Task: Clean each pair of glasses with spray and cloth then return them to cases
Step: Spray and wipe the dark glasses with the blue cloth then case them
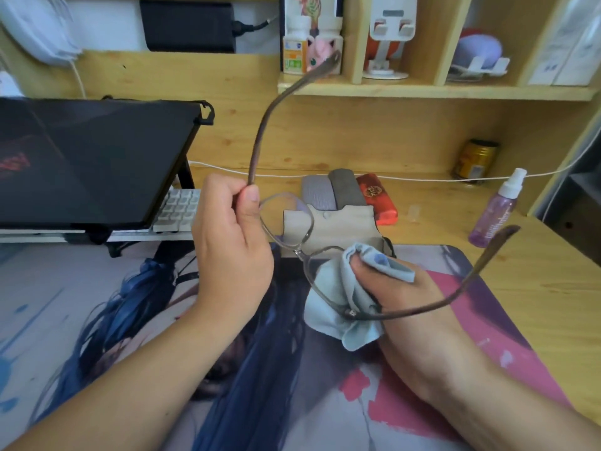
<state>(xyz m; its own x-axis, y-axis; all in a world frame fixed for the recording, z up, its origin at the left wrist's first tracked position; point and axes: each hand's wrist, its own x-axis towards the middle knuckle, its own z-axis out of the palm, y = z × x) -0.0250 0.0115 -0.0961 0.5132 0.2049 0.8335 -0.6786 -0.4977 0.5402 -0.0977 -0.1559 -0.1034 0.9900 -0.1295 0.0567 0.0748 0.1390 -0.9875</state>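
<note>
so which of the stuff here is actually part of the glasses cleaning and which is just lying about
Part of the job:
glasses
blue cloth
spray bottle
open beige case
grey case
dark grey case
red case

Just lying about:
laptop
keyboard
can
pill bottle

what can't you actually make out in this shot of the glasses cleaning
1. Right hand, head view: its fingers are wrapped in the blue cloth, so their grip on the lens is hidden.
2. Glasses: whether the lenses are clean; too clear to judge.
3. Spray bottle: label print too small and blurred to read.
4. Three cases at the back: fronts hidden by the open beige case.
5. Left hand: its fingertips are curled out of sight.
</note>
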